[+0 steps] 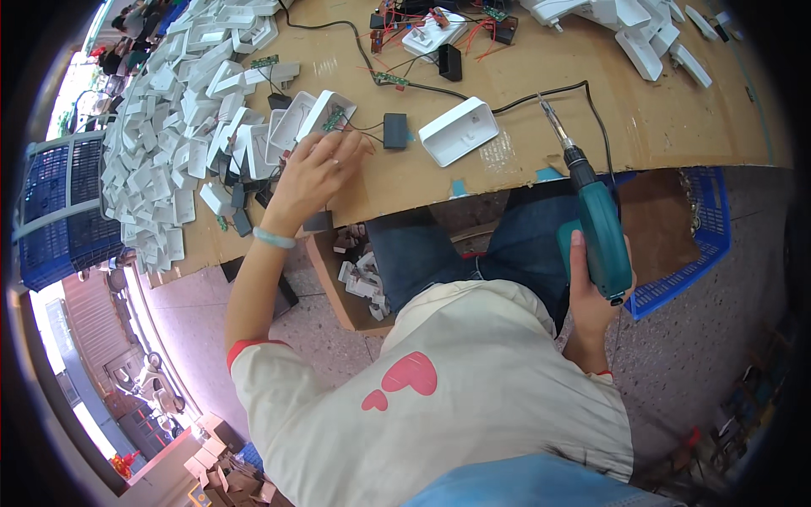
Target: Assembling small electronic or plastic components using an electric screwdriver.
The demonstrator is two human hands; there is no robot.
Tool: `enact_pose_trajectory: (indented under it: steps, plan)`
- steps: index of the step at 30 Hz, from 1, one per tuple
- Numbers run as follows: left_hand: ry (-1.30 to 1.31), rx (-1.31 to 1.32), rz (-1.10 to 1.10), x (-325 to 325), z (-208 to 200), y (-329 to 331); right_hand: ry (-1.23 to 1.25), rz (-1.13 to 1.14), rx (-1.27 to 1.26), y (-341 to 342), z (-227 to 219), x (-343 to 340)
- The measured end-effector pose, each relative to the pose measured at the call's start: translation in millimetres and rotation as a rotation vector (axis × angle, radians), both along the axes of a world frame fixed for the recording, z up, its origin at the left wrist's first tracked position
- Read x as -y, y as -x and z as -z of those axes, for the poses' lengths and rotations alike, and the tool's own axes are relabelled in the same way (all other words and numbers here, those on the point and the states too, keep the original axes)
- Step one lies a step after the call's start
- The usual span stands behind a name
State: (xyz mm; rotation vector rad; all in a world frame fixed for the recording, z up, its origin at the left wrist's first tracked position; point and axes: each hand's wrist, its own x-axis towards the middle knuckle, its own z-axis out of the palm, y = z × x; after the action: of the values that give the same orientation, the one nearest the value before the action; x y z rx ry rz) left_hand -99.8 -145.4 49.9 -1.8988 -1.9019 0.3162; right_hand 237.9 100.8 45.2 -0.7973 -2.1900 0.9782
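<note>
My right hand (591, 296) is wrapped round the handle of a teal soldering gun (606, 241), its metal tip pointing up over the table's front edge. On the left, my left hand (325, 165) reaches over the table with curled fingers; whatever is between the fingertips is hidden. Just beyond them a small green circuit board (335, 117) lies in an open white plastic housing (317, 117). Thin wires run from that board to a black rectangular block (395, 131). Another open white housing (459, 133) sits to the right of the block, its inside facing up.
White plastic shells (169, 144) are heaped at the left. Wired boards and a white case (435, 35) lie at the far middle, with more white parts (646, 38) at far right. A black cord (591, 110) crosses the table. A blue crate (718, 228) stands below right, a carton (342, 296) below left.
</note>
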Motion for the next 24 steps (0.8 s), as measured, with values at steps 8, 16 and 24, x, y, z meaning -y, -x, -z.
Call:
enact_pose_trajectory:
  steps: [8,16,24]
  plan:
    - [-0.086,0.246,-0.068,-18.9,12.0,-0.2,-0.007,0.023,-0.068,3.0,-3.9,2.2]
    - [-0.815,0.831,-0.548,-71.4,4.8,-111.2,0.121,-0.166,-0.062,-8.4,7.7,-3.0]
    - [-0.54,0.385,-0.505,-137.8,15.6,-118.2,0.136,-0.246,-0.077,2.2,18.8,-10.9]
